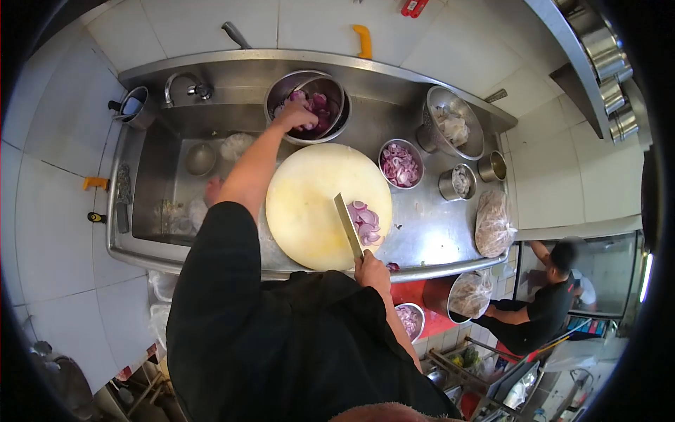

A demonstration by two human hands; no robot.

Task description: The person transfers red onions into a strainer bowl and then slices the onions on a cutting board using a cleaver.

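Note:
My left hand (298, 117) reaches into a metal bowl (271, 105) of peeled red onions (320, 105) at the back of the counter. Its fingers are curled on a red onion, partly out of sight. In my right hand (373, 273) is the handle of a cleaver (347, 224), near the front edge of the round cutting board (302, 204). The blade rests on the board, just left of a small pile of sliced red onion (365, 224).
Right of the board stand a bowl of sliced onion (401, 164), a colander (475, 146), a small metal pot (450, 191) and a filled plastic bag (493, 225). A sink (151, 190) with a faucet (188, 87) lies left. Another person (541, 309) is at the right.

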